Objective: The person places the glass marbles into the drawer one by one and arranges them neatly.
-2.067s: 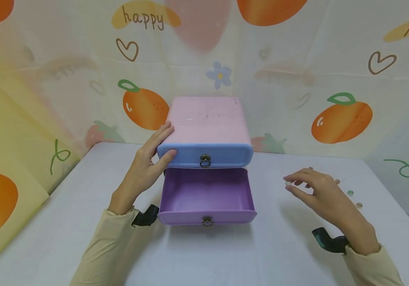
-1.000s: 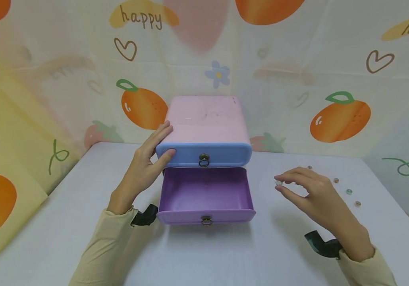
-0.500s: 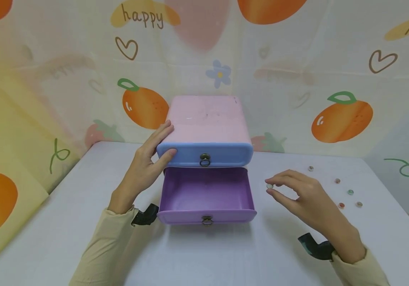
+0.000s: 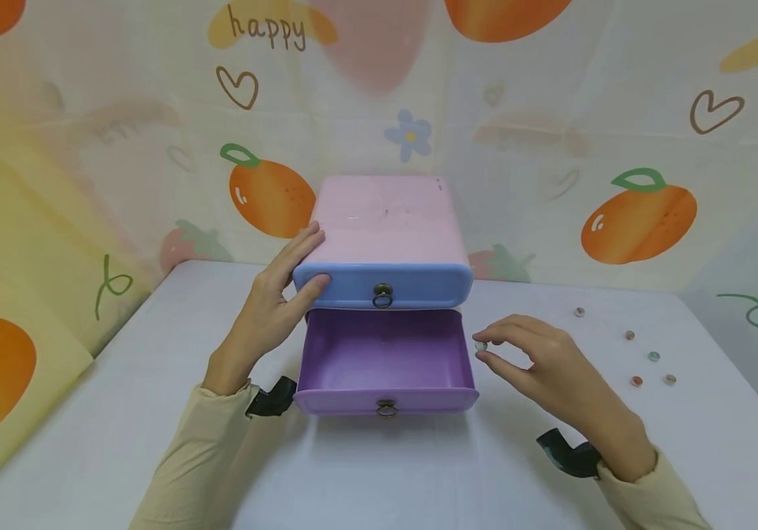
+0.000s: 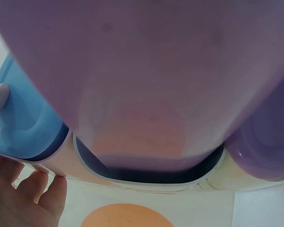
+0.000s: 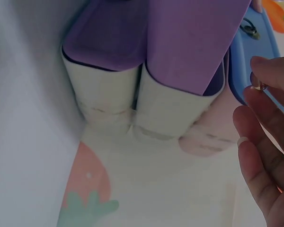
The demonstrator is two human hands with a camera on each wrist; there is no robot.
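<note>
While our left hand (image 4: 256, 324), thumb and fingers apart, rests on the drawer box (image 4: 388, 228), we pinch with our right hand (image 4: 544, 364) one small pale piece (image 4: 481, 346), near three o'clock of the pulled-out purple drawer (image 4: 339, 402).

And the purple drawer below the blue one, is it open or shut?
Open: the purple drawer juts past the blue drawer, interior showing.

White table (image 4: 379, 482) before my cameras
I see a drawer unit (image 4: 385, 221) standing on it and five small round pieces (image 4: 653, 356) scattered to the right.
</note>
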